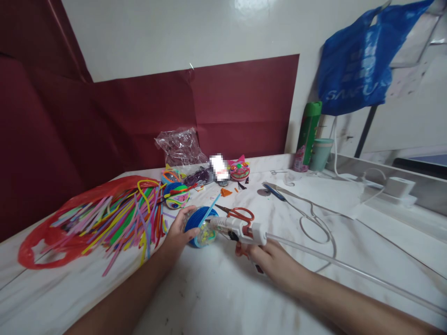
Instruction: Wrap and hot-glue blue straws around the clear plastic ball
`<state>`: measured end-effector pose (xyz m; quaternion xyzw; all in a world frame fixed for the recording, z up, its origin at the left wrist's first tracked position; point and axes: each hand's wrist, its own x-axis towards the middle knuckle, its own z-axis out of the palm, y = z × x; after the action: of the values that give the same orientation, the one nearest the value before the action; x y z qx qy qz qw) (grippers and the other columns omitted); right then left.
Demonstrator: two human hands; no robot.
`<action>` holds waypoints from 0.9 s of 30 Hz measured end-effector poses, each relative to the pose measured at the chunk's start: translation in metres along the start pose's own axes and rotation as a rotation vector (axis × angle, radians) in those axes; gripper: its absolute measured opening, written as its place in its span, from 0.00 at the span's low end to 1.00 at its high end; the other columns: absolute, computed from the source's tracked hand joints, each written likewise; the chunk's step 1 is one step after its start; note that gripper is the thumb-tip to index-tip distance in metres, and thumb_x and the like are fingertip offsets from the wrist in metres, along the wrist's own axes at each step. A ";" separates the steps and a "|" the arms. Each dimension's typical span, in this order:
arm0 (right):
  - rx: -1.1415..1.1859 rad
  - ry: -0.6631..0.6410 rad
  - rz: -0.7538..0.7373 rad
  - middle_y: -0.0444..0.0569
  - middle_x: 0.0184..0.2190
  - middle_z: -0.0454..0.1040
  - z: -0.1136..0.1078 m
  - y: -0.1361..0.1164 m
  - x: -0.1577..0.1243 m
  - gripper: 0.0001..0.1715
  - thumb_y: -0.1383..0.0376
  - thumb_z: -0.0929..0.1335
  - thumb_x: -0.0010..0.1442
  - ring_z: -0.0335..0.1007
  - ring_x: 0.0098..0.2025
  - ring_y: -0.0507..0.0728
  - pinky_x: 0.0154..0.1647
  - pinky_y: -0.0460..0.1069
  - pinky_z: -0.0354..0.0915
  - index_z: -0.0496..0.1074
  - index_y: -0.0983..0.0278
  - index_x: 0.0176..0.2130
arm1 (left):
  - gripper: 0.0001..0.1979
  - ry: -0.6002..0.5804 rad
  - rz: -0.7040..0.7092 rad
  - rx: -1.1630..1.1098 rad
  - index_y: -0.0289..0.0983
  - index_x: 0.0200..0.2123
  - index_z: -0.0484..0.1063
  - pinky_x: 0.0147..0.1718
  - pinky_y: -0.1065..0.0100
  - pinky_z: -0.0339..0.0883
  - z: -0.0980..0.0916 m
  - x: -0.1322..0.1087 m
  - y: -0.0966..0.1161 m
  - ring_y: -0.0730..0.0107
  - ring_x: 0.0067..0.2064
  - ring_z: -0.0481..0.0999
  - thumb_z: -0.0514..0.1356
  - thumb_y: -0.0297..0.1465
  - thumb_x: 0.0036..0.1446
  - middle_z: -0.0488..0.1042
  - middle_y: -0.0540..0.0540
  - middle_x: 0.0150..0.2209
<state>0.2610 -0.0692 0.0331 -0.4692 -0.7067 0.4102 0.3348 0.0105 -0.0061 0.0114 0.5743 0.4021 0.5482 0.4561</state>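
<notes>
My left hand (179, 231) is closed round a small round clear container (200, 228) wrapped in blue pipe cleaner, held just above the white marble table (216, 288). My right hand (265, 258) grips a white hot glue gun (240, 229), whose nozzle points left and touches the container's side. A clear glue stick (349, 270) sticks out of the gun's back to the right. A loose blue pipe-cleaner end (211, 209) rises from the container.
Orange-handled scissors (239, 214) lie just behind the gun. A red plastic bag with several coloured pipe cleaners (115, 216) lies at left. Finished decorated containers (177, 195), a clear bag (179, 146) and a pink cat-eared box (239, 170) sit behind. A white cord (314, 218), green can (308, 132), cup (321, 153) at right.
</notes>
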 end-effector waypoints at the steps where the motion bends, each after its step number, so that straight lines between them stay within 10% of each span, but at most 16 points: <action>1: -0.004 0.007 -0.004 0.47 0.31 0.71 0.000 0.000 0.000 0.15 0.61 0.58 0.57 0.64 0.30 0.54 0.29 0.47 0.62 0.70 0.63 0.31 | 0.30 0.001 0.003 0.002 0.41 0.50 0.65 0.47 0.63 0.63 0.000 0.000 0.000 0.54 0.52 0.69 0.67 0.32 0.40 0.71 0.43 0.50; 27: 0.047 0.004 -0.013 0.46 0.29 0.69 0.001 0.002 0.001 0.15 0.61 0.58 0.55 0.63 0.29 0.53 0.26 0.46 0.61 0.70 0.62 0.31 | 0.31 -0.021 0.025 0.009 0.41 0.51 0.64 0.47 0.64 0.62 -0.003 0.002 -0.004 0.55 0.53 0.68 0.66 0.32 0.41 0.70 0.44 0.50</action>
<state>0.2603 -0.0681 0.0305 -0.4573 -0.6992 0.4237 0.3500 0.0082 -0.0029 0.0079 0.5869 0.3928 0.5459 0.4509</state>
